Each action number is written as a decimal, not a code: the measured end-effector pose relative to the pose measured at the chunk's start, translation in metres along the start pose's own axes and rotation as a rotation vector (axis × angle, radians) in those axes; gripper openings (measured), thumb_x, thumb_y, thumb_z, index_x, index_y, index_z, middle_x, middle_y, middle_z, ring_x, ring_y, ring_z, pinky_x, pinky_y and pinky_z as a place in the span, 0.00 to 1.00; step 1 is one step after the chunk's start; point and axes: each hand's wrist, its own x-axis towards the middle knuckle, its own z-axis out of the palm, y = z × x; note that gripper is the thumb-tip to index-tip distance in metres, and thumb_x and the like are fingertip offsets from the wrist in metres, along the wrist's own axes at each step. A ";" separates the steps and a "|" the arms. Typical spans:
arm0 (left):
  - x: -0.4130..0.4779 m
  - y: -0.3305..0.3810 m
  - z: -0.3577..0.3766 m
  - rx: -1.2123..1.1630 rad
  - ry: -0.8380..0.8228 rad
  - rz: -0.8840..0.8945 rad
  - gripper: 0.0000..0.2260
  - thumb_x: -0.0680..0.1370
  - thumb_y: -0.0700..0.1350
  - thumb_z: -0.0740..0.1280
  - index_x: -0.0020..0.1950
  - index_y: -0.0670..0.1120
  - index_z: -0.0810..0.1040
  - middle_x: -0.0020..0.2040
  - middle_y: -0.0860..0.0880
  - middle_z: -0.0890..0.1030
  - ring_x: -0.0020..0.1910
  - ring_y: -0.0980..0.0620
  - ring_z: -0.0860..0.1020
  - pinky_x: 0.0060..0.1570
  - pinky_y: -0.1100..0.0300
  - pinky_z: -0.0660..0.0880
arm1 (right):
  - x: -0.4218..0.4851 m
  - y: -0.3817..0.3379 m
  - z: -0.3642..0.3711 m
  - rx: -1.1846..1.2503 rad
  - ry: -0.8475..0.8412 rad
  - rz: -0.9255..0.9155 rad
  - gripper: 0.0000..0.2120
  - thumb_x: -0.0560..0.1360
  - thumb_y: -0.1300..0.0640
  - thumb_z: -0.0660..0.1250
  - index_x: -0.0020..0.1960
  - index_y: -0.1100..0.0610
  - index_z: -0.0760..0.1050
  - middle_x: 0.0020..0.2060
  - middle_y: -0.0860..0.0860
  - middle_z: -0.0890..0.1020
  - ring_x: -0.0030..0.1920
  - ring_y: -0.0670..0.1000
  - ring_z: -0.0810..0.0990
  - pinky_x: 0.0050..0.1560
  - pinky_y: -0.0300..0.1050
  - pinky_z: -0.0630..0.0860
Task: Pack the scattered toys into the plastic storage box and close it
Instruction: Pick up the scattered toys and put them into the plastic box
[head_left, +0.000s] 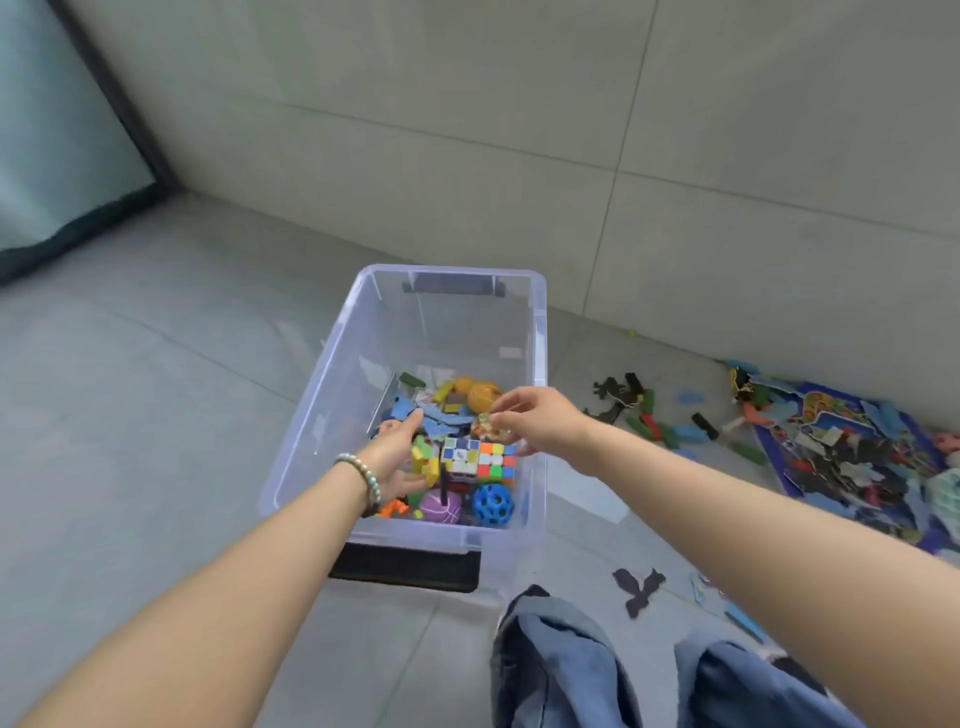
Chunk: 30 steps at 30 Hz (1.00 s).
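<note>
box: the clear plastic storage box (332, 364) stands open-topped on the grey tiled floor (156, 389).
inside: multicoloured puzzle cubes (478, 457), a blue holed ball (492, 505) and a purple ball (440, 509) lie among mixed toys.
left hand (400, 457): reaches inside the box, fingers straight and loosely spread, holding nothing.
right hand (540, 421): over the box's right side, fingertips pinching a small pale patterned piece (485, 420).
outside: scattered flat pieces and blocks (670, 431) lie to the right, by a blue picture board (831, 415).
</note>
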 end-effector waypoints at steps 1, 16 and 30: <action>0.000 0.005 0.005 0.027 0.012 0.010 0.29 0.79 0.58 0.59 0.76 0.49 0.55 0.76 0.46 0.57 0.68 0.40 0.67 0.60 0.47 0.71 | 0.000 0.006 -0.007 0.007 0.005 0.010 0.09 0.77 0.61 0.64 0.56 0.62 0.75 0.43 0.52 0.79 0.38 0.46 0.76 0.38 0.39 0.75; 0.011 -0.007 0.228 0.541 -0.401 0.232 0.12 0.77 0.42 0.66 0.61 0.44 0.74 0.53 0.47 0.76 0.48 0.51 0.77 0.49 0.60 0.76 | -0.043 0.207 -0.149 -0.120 -0.085 0.343 0.16 0.72 0.58 0.72 0.57 0.57 0.74 0.53 0.53 0.81 0.48 0.47 0.79 0.47 0.39 0.77; 0.113 -0.175 0.223 1.445 -0.395 0.552 0.24 0.64 0.54 0.76 0.55 0.52 0.72 0.54 0.53 0.70 0.54 0.53 0.71 0.52 0.56 0.73 | -0.026 0.337 -0.068 -0.405 0.036 0.109 0.21 0.69 0.54 0.72 0.61 0.46 0.74 0.54 0.45 0.71 0.47 0.47 0.74 0.51 0.43 0.72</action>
